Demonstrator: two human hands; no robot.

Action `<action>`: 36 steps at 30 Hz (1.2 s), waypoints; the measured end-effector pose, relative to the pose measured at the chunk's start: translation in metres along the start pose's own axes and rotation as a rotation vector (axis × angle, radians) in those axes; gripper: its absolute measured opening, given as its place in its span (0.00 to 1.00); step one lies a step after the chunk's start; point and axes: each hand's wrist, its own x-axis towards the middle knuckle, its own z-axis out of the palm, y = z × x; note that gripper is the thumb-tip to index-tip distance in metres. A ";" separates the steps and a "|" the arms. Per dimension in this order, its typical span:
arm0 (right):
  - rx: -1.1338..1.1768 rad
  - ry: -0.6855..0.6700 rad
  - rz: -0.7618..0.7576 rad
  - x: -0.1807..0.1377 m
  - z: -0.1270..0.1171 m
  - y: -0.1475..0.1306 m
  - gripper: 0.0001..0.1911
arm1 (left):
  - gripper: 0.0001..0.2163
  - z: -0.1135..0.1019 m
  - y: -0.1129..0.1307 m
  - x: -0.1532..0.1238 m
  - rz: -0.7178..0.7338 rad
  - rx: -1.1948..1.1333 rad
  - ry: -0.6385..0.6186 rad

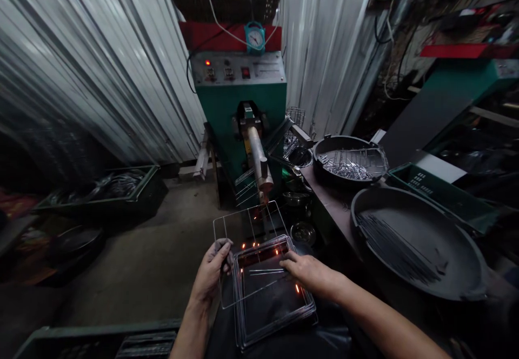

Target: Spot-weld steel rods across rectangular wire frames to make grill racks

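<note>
My left hand [211, 273] is closed on the left edge of a thin wire frame [225, 224], which reaches forward under the arm of the green welding machine [239, 110]. Orange sparks glow where the frame meets the electrode [265, 181]. My right hand [308, 272] rests with fingers bent on a loose wire rod [265, 271], over a stack of rectangular wire frames [275, 321] lying in front of me.
A round black pan [421, 240] with thin wire rods lies at right; behind it a second pan [348, 159] holds short wires. A green crate [441, 191] stands right, another green crate [101, 191] left on the floor. Corrugated metal walls behind.
</note>
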 end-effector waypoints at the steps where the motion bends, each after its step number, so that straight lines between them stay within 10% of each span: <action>1: -0.005 0.006 -0.007 -0.001 0.003 0.002 0.18 | 0.12 -0.001 -0.001 0.001 0.014 0.007 -0.006; 6: 0.130 0.254 -0.068 0.000 0.007 0.020 0.24 | 0.11 -0.004 0.005 0.019 0.074 0.012 0.017; 11: 0.642 0.802 0.287 0.038 -0.004 0.058 0.15 | 0.12 -0.003 0.022 0.052 0.096 -0.024 0.023; 21: 1.211 0.395 0.440 0.142 -0.032 0.095 0.13 | 0.13 -0.003 0.045 0.105 0.100 -0.047 -0.026; 36: 1.235 0.432 0.446 0.182 -0.053 0.100 0.07 | 0.15 -0.007 0.067 0.155 0.042 -0.058 -0.022</action>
